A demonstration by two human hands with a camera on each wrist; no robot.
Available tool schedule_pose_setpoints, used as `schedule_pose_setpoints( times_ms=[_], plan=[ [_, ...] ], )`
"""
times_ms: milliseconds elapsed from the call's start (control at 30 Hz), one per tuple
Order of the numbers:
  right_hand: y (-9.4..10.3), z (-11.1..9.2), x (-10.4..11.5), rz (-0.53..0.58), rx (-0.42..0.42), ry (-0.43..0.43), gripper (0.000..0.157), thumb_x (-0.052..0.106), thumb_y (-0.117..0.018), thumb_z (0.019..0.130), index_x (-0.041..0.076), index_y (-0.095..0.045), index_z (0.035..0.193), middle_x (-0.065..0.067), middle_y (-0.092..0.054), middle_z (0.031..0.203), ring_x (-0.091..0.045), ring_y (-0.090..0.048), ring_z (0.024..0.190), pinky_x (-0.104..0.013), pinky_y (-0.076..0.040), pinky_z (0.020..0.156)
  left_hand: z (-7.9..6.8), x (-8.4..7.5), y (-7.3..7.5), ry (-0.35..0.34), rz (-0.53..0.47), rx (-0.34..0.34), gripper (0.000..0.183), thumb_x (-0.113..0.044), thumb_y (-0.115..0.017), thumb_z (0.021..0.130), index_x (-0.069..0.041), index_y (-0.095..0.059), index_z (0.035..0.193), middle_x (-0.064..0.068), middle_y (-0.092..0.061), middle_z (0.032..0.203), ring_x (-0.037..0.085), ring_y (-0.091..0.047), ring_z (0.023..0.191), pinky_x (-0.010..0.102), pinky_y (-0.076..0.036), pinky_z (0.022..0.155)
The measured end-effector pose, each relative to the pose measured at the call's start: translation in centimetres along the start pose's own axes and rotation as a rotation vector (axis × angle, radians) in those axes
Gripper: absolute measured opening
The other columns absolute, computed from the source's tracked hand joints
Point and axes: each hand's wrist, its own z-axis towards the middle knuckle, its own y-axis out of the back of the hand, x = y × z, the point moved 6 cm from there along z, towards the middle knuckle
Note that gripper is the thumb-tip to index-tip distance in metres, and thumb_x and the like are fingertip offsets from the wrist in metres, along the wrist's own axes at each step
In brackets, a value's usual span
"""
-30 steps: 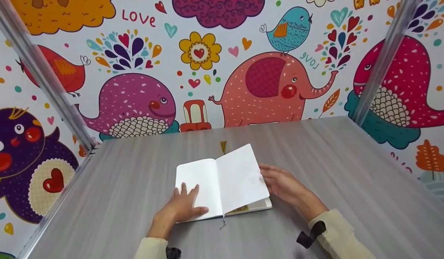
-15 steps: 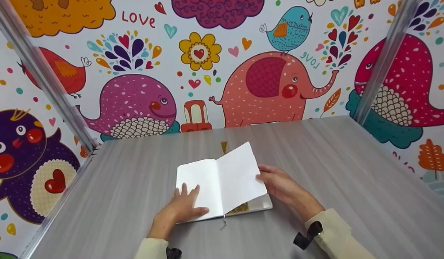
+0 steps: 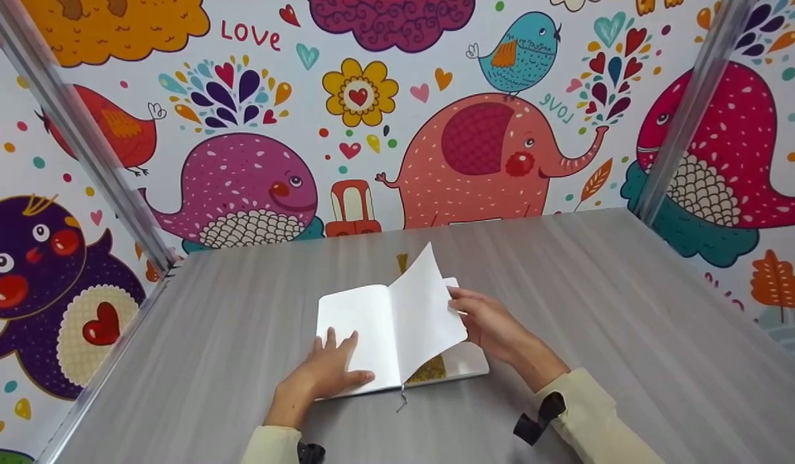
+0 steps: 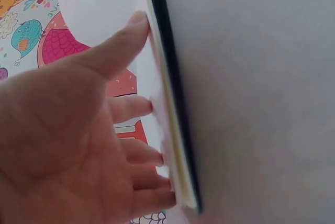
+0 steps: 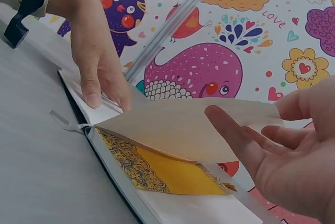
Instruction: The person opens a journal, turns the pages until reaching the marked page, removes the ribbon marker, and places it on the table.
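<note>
Notebook (image 3: 357,310): one, lay open on the streaked grey tabletop (image 3: 243,322).
Lifted page (image 3: 423,316): one, smooth, white, curved up from the notebook's middle.
Yellow card (image 5: 183,174): one, dark-patterned, lay beneath it.
Left hand (image 3: 330,370): grip spread over the notebook's left half.
Right hand (image 3: 497,322): grip pinched the lifted page's edge.

1 L hand (image 3: 330,368), 1 R hand (image 3: 497,328) over there, 2 sleeves (image 3: 272,444) (image 3: 597,412), 2 blk straps (image 3: 312,452) (image 3: 538,419), 1 nbk (image 3: 365,312), 1 yellow card (image 5: 172,169), 1 tassel (image 3: 402,262), 1 ribbon (image 3: 402,401), 1 table (image 3: 198,348), 2 posts (image 3: 78,125) (image 3: 682,119); wall pics incl 1 elephant (image 3: 475,187), 1 flower (image 3: 360,92)
</note>
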Motion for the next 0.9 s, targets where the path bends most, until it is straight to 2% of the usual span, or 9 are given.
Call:
schedule_pose_setpoints(
  times_ms=[167,267,367,533,700,833,900],
  plan=[
    [-0.9,0.0,0.2,-0.005,0.066,0.016,0.050,0.023,-0.039,0.108,0.000,-0.034,0.152,0.000,-0.062,0.117,-0.013,-0.064,0.101,-0.032,-0.056,0.084,0.0,0.1,0.0,0.022,-0.017,0.009,0.085,-0.043,-0.071,0.090,-0.002,-0.035,0.154,0.042,-0.015,0.158,0.064,-0.013,0.145,0.072,-0.026,0.113],
    [-1.4,0.2,-0.1,-0.018,0.064,0.005,0.048,0.031,-0.037,0.109,0.001,-0.041,0.146,-0.001,-0.061,0.115,-0.014,-0.063,0.101,-0.035,-0.056,0.086,-0.1,0.2,0.1,0.023,-0.031,0.012,0.084,-0.041,-0.072,0.090,-0.003,-0.035,0.155,0.041,-0.014,0.159,0.064,-0.012,0.145,0.072,-0.024,0.113],
    [-1.9,0.3,-0.5,-0.050,0.057,-0.002,0.054,0.042,-0.037,0.108,0.001,-0.043,0.143,-0.003,-0.059,0.118,-0.015,-0.062,0.104,-0.041,-0.055,0.090,-0.1,0.2,0.1,0.019,-0.044,0.012,0.083,-0.039,-0.072,0.090,-0.003,-0.035,0.155,0.041,-0.013,0.159,0.065,-0.011,0.145,0.072,-0.022,0.114],
    [-3.1,0.6,-0.9,-0.096,0.116,-0.004,0.066,0.054,-0.033,0.106,0.006,-0.033,0.151,-0.013,-0.048,0.137,-0.023,-0.057,0.122,-0.054,-0.049,0.103,0.0,0.3,0.3,0.014,-0.054,0.009,0.083,-0.038,-0.073,0.090,-0.004,-0.035,0.155,0.042,-0.012,0.159,0.064,-0.010,0.146,0.073,-0.022,0.114],
    [-4.3,0.6,-1.2,-0.144,0.195,0.008,0.067,0.054,-0.028,0.107,0.005,-0.031,0.154,-0.021,-0.040,0.152,-0.031,-0.044,0.141,-0.057,-0.041,0.113,0.1,0.5,0.4,0.031,-0.068,0.012,0.082,-0.037,-0.074,0.089,-0.007,-0.036,0.155,0.042,-0.009,0.159,0.061,-0.008,0.148,0.072,-0.021,0.115],
    [-5.1,0.8,-1.7,-0.198,0.203,0.011,0.065,0.049,-0.032,0.108,0.004,-0.032,0.155,-0.021,-0.039,0.155,-0.034,-0.041,0.145,-0.053,-0.039,0.116,0.1,0.7,0.3,0.047,-0.059,0.020,0.081,-0.037,-0.074,0.090,-0.008,-0.036,0.156,0.041,-0.008,0.160,0.059,-0.007,0.149,0.071,-0.020,0.117],
    [-5.6,0.9,-2.0,-0.261,0.194,0.019,0.062,0.045,-0.033,0.109,0.005,-0.031,0.156,-0.020,-0.038,0.158,-0.035,-0.041,0.145,-0.051,-0.039,0.117,0.1,0.8,0.4,0.045,-0.046,0.023,0.081,-0.037,-0.073,0.090,-0.008,-0.036,0.156,0.040,-0.009,0.160,0.059,-0.007,0.149,0.071,-0.019,0.117]
  ],
)
